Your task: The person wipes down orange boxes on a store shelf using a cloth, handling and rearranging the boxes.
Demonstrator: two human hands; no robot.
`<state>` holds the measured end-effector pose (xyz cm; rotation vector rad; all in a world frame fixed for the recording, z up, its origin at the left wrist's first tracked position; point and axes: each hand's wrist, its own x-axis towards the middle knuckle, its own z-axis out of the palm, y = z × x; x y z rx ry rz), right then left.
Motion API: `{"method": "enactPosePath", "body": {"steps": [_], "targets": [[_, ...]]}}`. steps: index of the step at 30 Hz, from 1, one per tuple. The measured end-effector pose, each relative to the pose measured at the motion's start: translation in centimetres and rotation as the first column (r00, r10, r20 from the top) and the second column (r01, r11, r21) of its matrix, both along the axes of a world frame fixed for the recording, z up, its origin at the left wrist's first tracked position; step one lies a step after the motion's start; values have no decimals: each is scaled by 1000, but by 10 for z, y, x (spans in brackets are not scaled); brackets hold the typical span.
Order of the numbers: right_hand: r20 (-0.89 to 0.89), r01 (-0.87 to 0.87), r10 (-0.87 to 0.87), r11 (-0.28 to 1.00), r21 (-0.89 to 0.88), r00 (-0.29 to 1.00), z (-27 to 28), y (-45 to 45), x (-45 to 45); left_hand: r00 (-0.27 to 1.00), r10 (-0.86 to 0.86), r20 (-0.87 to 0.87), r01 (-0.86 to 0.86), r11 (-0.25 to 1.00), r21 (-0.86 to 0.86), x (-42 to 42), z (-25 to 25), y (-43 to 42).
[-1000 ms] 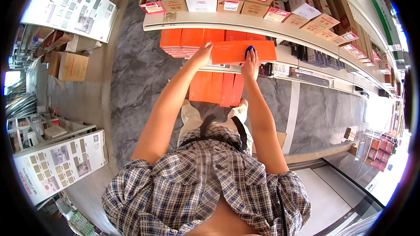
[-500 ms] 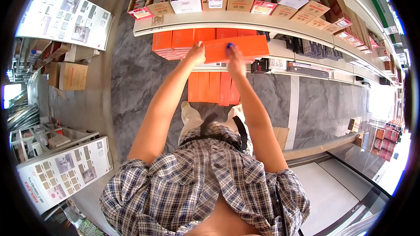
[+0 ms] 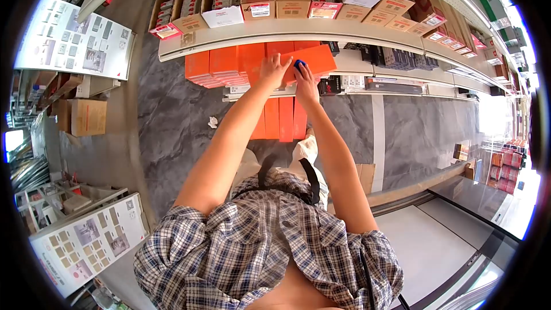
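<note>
A long orange box (image 3: 315, 60) lies slantwise in front of the orange boxes (image 3: 222, 60) on the lower shelf. My left hand (image 3: 274, 70) grips it left of its middle, fingers curled and thumb toward the right. My right hand (image 3: 306, 83) rests on the same box, with a small blue object (image 3: 299, 65) at its fingertips. The fingers partly cover that object, so its kind does not show. Below the shelf, more orange boxes (image 3: 285, 119) stand side by side on the floor near my feet.
Above is a shelf edge (image 3: 258, 35) with open cartons (image 3: 222, 14) of small packaged parts. Black boxes (image 3: 396, 57) stand to the right on the lower shelf. A white paper scrap (image 3: 213, 121) lies on the marbled floor. Display boards (image 3: 77, 37) lean at the left.
My left hand has slid from the box's left end toward its middle, closer to my right hand. The box now tilts more, and the camera view has shifted slightly.
</note>
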<state>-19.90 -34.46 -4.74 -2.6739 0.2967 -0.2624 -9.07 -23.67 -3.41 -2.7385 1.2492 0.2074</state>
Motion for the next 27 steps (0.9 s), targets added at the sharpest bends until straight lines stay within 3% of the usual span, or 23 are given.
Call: {"method": "enactPosePath", "body": {"steps": [1, 5, 8, 10, 14, 16, 18, 19, 20, 22, 26, 27], "targets": [[0, -4, 4, 1000, 3, 1000, -1, 4, 0, 995, 27, -93, -31, 999, -39, -1, 4, 8], [10, -156, 156, 987, -47, 988, -2, 22, -3, 991, 92, -101, -105, 985, -137, -13, 4, 49], [18, -237, 240, 968, -82, 971, -2, 16, -2, 987, 107, -123, -118, 989, -86, -12, 7, 69], [50, -64, 72, 988, -144, 996, -10, -5, 1, 984, 121, -129, -131, 989, -73, -12, 13, 68], [49, 273, -270, 960, -65, 962, -25, -43, 13, 981, 122, -152, -134, 988, -75, -14, 16, 68], [26, 320, -319, 946, -61, 948, -26, -43, 18, 979, 130, -155, -141, 988, -63, -14, 15, 67], [110, 193, -196, 980, 37, 974, -21, -23, 19, 980, 136, -148, -144, 988, -49, -11, 15, 66], [83, 119, -141, 967, 225, 987, -4, -6, 23, 980, 137, -144, -144, 989, -42, -11, 13, 66], [133, 39, -47, 997, 67, 990, -68, 1, 31, 980, 137, -144, -143, 989, -35, -12, 12, 65], [57, -244, 249, 967, -75, 967, -16, 31, 25, 980, 145, -134, -152, 987, -45, -12, 6, 65], [-24, -351, 350, 934, -69, 936, 11, 11, 33, 983, 133, -122, -132, 991, 24, -11, 10, 64], [-91, -96, 124, 959, 266, 988, 37, 2, 34, 984, 133, -122, -132, 991, 23, -11, 12, 64]]}}
